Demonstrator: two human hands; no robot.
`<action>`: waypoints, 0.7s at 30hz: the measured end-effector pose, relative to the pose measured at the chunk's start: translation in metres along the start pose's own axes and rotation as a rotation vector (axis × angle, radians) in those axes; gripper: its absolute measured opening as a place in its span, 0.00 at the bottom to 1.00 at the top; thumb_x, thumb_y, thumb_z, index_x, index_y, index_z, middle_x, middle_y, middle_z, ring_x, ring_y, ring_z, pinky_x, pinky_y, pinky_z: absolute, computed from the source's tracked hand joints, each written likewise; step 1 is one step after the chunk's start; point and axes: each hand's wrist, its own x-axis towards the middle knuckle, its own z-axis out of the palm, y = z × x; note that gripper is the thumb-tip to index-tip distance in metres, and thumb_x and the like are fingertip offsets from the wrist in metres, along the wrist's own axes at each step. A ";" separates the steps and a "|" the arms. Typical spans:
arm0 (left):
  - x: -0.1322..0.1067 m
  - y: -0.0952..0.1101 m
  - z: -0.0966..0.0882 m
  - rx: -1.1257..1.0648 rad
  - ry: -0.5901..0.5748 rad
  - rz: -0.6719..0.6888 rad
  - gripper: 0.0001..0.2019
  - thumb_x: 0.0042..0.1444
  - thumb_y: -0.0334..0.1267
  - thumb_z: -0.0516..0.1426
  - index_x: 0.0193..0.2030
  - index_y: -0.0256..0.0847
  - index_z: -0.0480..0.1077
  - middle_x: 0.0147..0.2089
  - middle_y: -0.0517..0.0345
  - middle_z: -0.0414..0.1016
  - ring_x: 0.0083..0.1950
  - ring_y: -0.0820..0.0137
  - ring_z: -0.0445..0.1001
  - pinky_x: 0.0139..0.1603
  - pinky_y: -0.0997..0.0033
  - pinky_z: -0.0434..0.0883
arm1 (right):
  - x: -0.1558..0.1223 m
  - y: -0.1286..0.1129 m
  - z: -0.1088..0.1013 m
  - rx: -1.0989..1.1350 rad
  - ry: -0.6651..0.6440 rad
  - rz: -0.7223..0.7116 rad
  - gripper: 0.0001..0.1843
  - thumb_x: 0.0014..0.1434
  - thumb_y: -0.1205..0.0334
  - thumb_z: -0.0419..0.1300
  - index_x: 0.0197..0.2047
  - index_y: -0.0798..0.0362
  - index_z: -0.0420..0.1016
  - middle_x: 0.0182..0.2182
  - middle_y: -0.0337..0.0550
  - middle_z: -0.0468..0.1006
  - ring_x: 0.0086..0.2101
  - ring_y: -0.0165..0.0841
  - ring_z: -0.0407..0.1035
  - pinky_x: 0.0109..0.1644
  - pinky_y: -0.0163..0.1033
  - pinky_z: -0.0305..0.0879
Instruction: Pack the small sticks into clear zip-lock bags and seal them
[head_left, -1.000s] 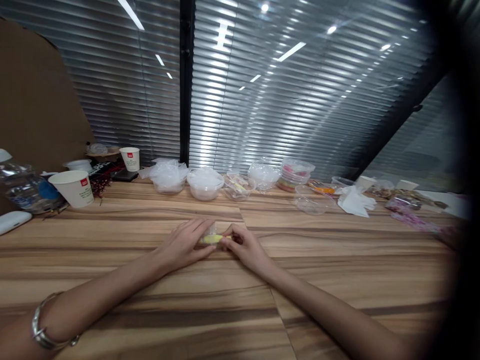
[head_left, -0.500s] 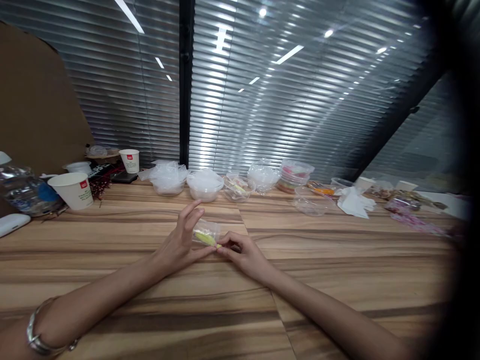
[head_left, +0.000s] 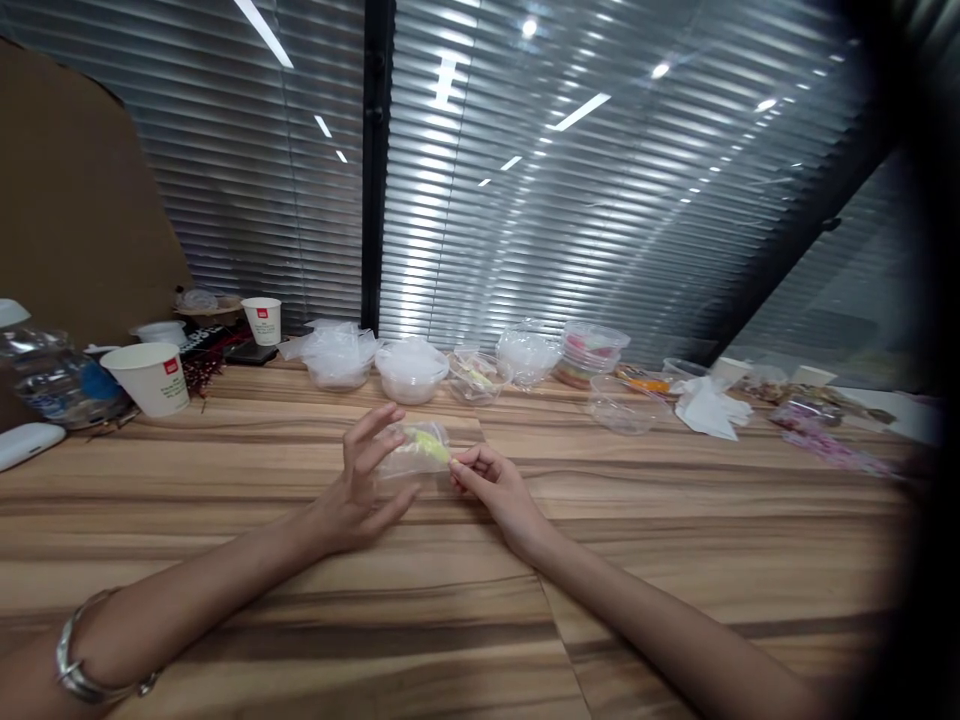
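A small clear plastic bag (head_left: pixel 401 461) with something yellow-green (head_left: pixel 427 443) inside is held just above the table, in the middle of the view. My right hand (head_left: pixel 495 490) pinches its right-hand corner between thumb and fingertips. At the bag's left side, my left hand (head_left: pixel 364 495) is open, thumb and fingers spread. Its fingertips overlap the bag's left edge in the picture; whether they touch it I cannot tell. The exact kind of the yellow-green content is blurred by the plastic.
Along the table's (head_left: pixel 315 600) far edge stand a plastic-wrapped bowl (head_left: pixel 337 360), lidded white bowls (head_left: pixel 412 370), a clear bowl (head_left: pixel 478 378), stacked tubs (head_left: pixel 591 350) and crumpled white tissue (head_left: pixel 709 405). Paper cups (head_left: pixel 154 382) and a water bottle (head_left: pixel 52 375) are at left.
The bag has been lifted and turned, with my right hand moving slightly up and right. My left thumb has come away from the pinched corner, and the left hand has drawn back leftward.
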 end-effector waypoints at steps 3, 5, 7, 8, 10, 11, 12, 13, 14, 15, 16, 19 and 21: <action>0.001 -0.001 0.002 -0.045 0.063 -0.113 0.31 0.54 0.32 0.54 0.60 0.52 0.42 0.63 0.46 0.39 0.63 0.55 0.53 0.56 0.47 0.65 | -0.001 -0.001 0.002 0.030 -0.002 -0.005 0.11 0.49 0.55 0.63 0.31 0.54 0.71 0.27 0.38 0.73 0.28 0.27 0.66 0.34 0.33 0.62; 0.002 -0.002 0.003 -0.099 0.082 -0.162 0.30 0.54 0.32 0.54 0.60 0.51 0.43 0.64 0.46 0.39 0.64 0.56 0.51 0.55 0.51 0.67 | -0.002 -0.001 0.002 0.041 -0.007 -0.006 0.11 0.49 0.56 0.64 0.32 0.54 0.71 0.28 0.38 0.73 0.29 0.28 0.66 0.34 0.34 0.62; 0.004 -0.003 0.004 -0.163 0.066 -0.191 0.29 0.54 0.32 0.55 0.60 0.49 0.47 0.64 0.46 0.42 0.65 0.57 0.51 0.54 0.54 0.68 | -0.002 -0.001 0.002 0.043 -0.015 -0.013 0.10 0.49 0.57 0.64 0.31 0.54 0.70 0.28 0.38 0.73 0.30 0.28 0.67 0.35 0.34 0.62; 0.004 -0.004 0.004 -0.193 0.048 -0.199 0.28 0.54 0.32 0.55 0.60 0.48 0.48 0.64 0.46 0.45 0.65 0.58 0.51 0.55 0.55 0.68 | -0.002 -0.001 0.002 0.044 -0.014 -0.016 0.10 0.49 0.57 0.64 0.31 0.54 0.70 0.28 0.38 0.73 0.30 0.28 0.67 0.35 0.33 0.62; 0.005 -0.005 0.003 -0.236 -0.012 -0.209 0.28 0.54 0.32 0.55 0.60 0.46 0.50 0.61 0.45 0.53 0.63 0.59 0.55 0.56 0.56 0.67 | -0.002 -0.001 0.001 0.042 -0.004 -0.026 0.10 0.50 0.57 0.64 0.30 0.54 0.69 0.27 0.37 0.73 0.30 0.28 0.66 0.35 0.33 0.62; 0.004 -0.006 0.003 -0.247 -0.042 -0.216 0.29 0.54 0.32 0.55 0.61 0.45 0.50 0.60 0.45 0.56 0.62 0.60 0.58 0.57 0.55 0.65 | -0.002 -0.001 0.001 0.040 0.006 -0.036 0.10 0.50 0.57 0.63 0.30 0.54 0.69 0.27 0.37 0.73 0.30 0.28 0.66 0.35 0.33 0.61; 0.004 -0.007 0.002 -0.254 -0.064 -0.231 0.29 0.54 0.32 0.55 0.62 0.45 0.49 0.59 0.46 0.59 0.61 0.60 0.60 0.58 0.55 0.65 | -0.002 -0.001 0.001 0.038 0.015 -0.046 0.09 0.51 0.57 0.63 0.30 0.54 0.69 0.27 0.37 0.73 0.30 0.28 0.66 0.35 0.33 0.61; 0.003 -0.007 0.001 -0.259 -0.082 -0.254 0.29 0.55 0.32 0.54 0.62 0.44 0.48 0.59 0.46 0.60 0.60 0.61 0.61 0.58 0.56 0.64 | -0.002 -0.001 0.001 0.036 0.023 -0.058 0.09 0.51 0.58 0.62 0.30 0.54 0.69 0.27 0.37 0.73 0.30 0.28 0.66 0.35 0.33 0.61; 0.003 -0.008 0.001 -0.261 -0.090 -0.283 0.29 0.55 0.33 0.54 0.62 0.44 0.48 0.59 0.46 0.61 0.59 0.61 0.63 0.58 0.56 0.65 | -0.001 -0.001 0.000 0.037 0.027 -0.069 0.08 0.52 0.58 0.62 0.30 0.54 0.69 0.27 0.37 0.73 0.30 0.28 0.66 0.36 0.33 0.61; 0.002 -0.009 0.000 -0.257 -0.094 -0.315 0.28 0.56 0.33 0.53 0.62 0.43 0.49 0.59 0.46 0.62 0.58 0.61 0.64 0.57 0.57 0.65 | -0.001 0.000 0.000 0.042 0.031 -0.077 0.08 0.53 0.58 0.62 0.30 0.54 0.70 0.27 0.37 0.74 0.30 0.27 0.66 0.36 0.33 0.61; 0.002 -0.009 0.000 -0.248 -0.096 -0.348 0.27 0.57 0.34 0.52 0.62 0.42 0.49 0.59 0.46 0.63 0.57 0.61 0.66 0.56 0.58 0.66 | -0.001 0.000 -0.001 0.049 0.031 -0.083 0.08 0.53 0.59 0.62 0.29 0.54 0.70 0.27 0.37 0.74 0.30 0.27 0.66 0.37 0.33 0.61; 0.002 -0.011 0.000 -0.211 -0.100 -0.386 0.24 0.57 0.36 0.52 0.60 0.42 0.54 0.56 0.48 0.66 0.52 0.63 0.70 0.53 0.60 0.69 | 0.000 0.002 -0.002 0.063 0.022 -0.097 0.07 0.51 0.60 0.63 0.29 0.54 0.70 0.27 0.37 0.74 0.31 0.28 0.67 0.38 0.34 0.61; 0.002 -0.011 0.000 -0.230 -0.113 -0.398 0.20 0.57 0.37 0.53 0.57 0.43 0.58 0.54 0.50 0.68 0.48 0.66 0.72 0.49 0.64 0.72 | 0.000 0.003 -0.003 0.064 0.022 -0.091 0.07 0.50 0.61 0.64 0.29 0.54 0.71 0.27 0.38 0.75 0.31 0.28 0.67 0.38 0.34 0.61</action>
